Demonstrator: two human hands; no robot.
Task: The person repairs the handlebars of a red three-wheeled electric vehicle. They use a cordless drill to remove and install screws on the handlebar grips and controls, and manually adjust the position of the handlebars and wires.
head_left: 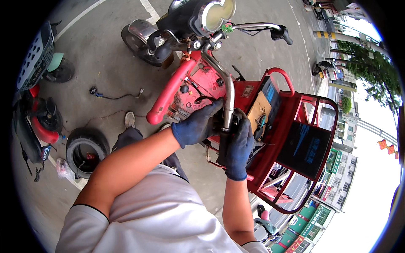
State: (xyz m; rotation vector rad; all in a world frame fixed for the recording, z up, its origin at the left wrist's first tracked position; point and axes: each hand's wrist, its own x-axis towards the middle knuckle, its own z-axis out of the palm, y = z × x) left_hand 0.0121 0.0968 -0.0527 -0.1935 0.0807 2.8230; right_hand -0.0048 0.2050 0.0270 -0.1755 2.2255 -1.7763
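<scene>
A red three-wheeled vehicle stands before me, its bare metal handlebar reaching toward my body. At the bar's near end is a dark part that looks like a grip, partly hidden by my fingers. Both hands wear dark blue work gloves. My left hand is closed at the left side of the bar end. My right hand wraps the dark grip from the right. Beyond my right hand, several small tools with teal parts lie on a piece of cardboard on the seat.
The handlebar's other end sticks out at the far side. On the ground to the left lie a loose tyre, a cable with connectors and a plastic bag. Another red two-wheeler and a grey basket stand at the left edge.
</scene>
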